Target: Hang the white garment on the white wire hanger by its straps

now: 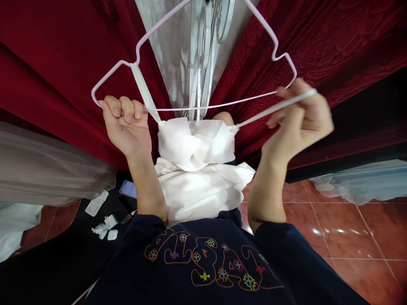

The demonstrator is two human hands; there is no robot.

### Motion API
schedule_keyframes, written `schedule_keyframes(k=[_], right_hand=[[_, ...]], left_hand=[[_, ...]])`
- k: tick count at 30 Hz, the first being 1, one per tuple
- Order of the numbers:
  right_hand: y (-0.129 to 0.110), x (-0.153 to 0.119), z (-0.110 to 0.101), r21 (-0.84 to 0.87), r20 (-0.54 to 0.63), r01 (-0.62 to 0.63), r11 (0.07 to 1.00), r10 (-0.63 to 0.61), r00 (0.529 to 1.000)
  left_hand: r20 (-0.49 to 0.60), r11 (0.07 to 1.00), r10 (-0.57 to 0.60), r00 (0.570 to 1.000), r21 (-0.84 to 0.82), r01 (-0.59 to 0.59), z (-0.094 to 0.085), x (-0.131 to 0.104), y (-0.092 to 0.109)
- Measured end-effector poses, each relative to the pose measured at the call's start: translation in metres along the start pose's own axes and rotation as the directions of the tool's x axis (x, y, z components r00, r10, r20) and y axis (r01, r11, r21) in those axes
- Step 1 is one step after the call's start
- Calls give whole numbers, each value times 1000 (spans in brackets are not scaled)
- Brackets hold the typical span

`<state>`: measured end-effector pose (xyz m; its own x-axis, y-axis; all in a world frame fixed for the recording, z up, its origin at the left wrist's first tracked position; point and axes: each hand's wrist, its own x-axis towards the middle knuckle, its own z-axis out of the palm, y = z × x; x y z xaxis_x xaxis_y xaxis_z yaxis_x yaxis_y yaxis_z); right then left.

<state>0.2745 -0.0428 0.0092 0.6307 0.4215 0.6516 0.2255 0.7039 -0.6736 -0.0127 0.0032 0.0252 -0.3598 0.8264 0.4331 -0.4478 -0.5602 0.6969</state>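
A pale pink hanger (pixel 222 104) is held up in front of me. My left hand (pixel 127 120) has its fingers curled round the hanger's lower bar near the left corner. A white garment (pixel 199 182) hangs below the bar, bunched over my lap. Its left strap (pixel 144 93) loops over the hanger's left notch. The right strap (pixel 273 110) is stretched out to my right hand (pixel 299 114), looped about its fingers beside the hanger's right corner. That hand is slightly blurred, with its fingers bent.
Red curtains (pixel 63 63) hang on both sides, with white metalwork (pixel 206 55) between them. On a black surface (pixel 73 241) at the left lie a phone (pixel 128 189), a white adapter (pixel 111 222) and small white items. Red floor tiles (pixel 343 228) show at the right.
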Motion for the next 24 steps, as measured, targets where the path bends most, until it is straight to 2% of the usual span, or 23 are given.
schedule_keyframes(k=[1, 2, 6, 8, 10, 13, 16, 19, 21, 22, 24], right_hand=[[5, 10, -10, 14, -126, 52, 999, -50, 991], [10, 20, -20, 22, -168, 43, 999, -39, 985], [24, 62, -48, -49, -149, -133, 990, 124, 981], [24, 81, -48, -17, -43, -255, 967, 254, 966], [18, 97, -44, 6, 131, -358, 934, 354, 926], [13, 115, -37, 1, 322, -365, 931, 345, 882], [21, 121, -42, 75, 357, -372, 925, 323, 876], [34, 118, -56, 158, 258, -432, 888, 385, 886], [36, 113, -62, 163, 211, -419, 893, 384, 899], [34, 110, -62, 153, 226, -394, 906, 356, 907], [25, 105, -57, 104, 332, -331, 938, 281, 900]], left_hand=[[13, 1000, -14, 1000, 9, 13, -1, 2, 1], [23, 999, -30, 999, 16, 30, -2, 3, 2], [47, 993, -116, 992, 18, 116, -6, 5, 4], [24, 989, -145, 989, 35, 144, -6, 7, 2], [6, 987, -156, 988, 51, 155, -7, 8, 1], [27, 986, -157, 987, 67, 155, -7, 9, 0], [52, 988, -143, 988, 58, 140, -9, 9, 1], [65, 985, -164, 984, -38, 166, -11, 10, 2], [75, 976, -192, 979, -93, 199, -12, 11, 3], [79, 973, -198, 977, -101, 206, -13, 11, 3], [79, 976, -195, 978, -86, 202, -13, 11, 2]])
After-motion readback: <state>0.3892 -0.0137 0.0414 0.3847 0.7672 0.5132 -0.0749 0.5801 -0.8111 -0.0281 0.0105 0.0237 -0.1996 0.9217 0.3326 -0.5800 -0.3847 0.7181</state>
